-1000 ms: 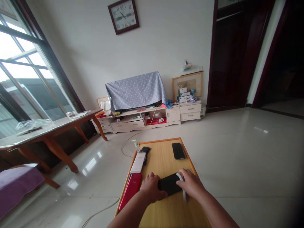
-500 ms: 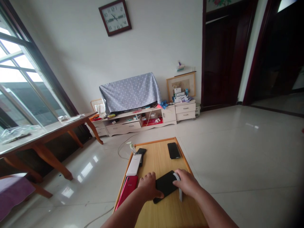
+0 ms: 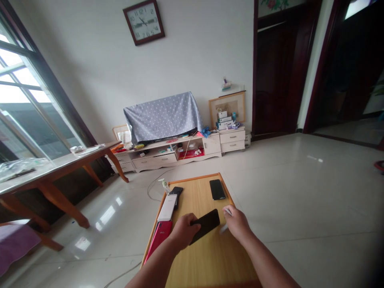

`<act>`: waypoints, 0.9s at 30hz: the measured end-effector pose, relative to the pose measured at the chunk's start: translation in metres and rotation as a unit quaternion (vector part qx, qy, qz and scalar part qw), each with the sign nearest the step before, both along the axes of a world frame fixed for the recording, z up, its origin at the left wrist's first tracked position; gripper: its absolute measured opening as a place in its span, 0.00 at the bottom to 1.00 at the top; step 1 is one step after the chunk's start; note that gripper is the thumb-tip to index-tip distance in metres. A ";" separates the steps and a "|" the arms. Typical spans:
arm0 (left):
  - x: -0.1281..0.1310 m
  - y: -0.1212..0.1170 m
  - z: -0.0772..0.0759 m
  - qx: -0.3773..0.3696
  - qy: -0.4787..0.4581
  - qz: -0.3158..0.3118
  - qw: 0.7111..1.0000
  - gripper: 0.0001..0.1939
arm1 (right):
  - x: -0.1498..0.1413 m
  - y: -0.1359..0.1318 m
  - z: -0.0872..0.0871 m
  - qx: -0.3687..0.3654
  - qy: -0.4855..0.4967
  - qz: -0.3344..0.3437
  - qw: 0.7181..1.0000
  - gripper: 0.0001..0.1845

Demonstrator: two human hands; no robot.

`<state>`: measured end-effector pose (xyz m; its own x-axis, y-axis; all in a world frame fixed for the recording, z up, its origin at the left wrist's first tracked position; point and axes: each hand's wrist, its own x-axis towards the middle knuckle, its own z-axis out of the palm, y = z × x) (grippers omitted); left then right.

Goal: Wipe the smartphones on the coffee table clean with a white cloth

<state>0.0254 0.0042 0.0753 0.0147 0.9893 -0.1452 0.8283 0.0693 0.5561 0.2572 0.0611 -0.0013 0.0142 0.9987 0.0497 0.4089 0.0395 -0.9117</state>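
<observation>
Two bare hands work over a yellow wooden tabletop (image 3: 210, 256). The left hand (image 3: 185, 231) grips one end of a black phone (image 3: 206, 225), fingers curled around it; just beside, the right hand (image 3: 237, 223) pinches a thin white strip (image 3: 228, 212). A red phone (image 3: 157, 237) and a white phone (image 3: 167, 208) lie along the left edge, a far black phone (image 3: 217, 189) beyond. Across the tiled floor (image 3: 300, 192) stands a cream cabinet (image 3: 177, 157) beneath a dotted blue cloth (image 3: 162, 118).
</observation>
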 end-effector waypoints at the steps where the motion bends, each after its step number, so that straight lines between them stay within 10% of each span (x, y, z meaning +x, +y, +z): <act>1: 0.002 -0.002 0.004 0.024 0.001 0.001 1.000 0.08 | -0.001 0.000 0.000 -0.012 0.025 -0.018 0.999 0.14; 8: 0.020 -0.027 0.018 0.209 0.142 -0.060 0.966 0.13 | -0.018 -0.009 0.009 -0.280 0.287 0.052 0.915 0.33; 15: 0.017 -0.041 -0.006 0.211 0.179 -0.070 0.958 0.14 | -0.021 -0.009 0.003 -0.266 0.330 0.053 0.904 0.14; 21: 0.008 -0.030 -0.032 0.195 0.131 -0.020 0.972 0.39 | -0.017 -0.009 0.000 -0.239 0.324 0.087 0.911 0.14; 27: 0.006 -0.018 -0.049 0.155 0.098 -0.017 0.983 0.37 | -0.012 -0.009 0.005 -0.215 0.289 0.058 0.931 0.20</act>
<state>0.0315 -0.0135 0.0265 0.0512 0.9858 0.1598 0.9204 -0.1087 0.3755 0.2455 0.0520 0.0037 -0.1953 0.9209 -0.3374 -0.1389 -0.3666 -0.9200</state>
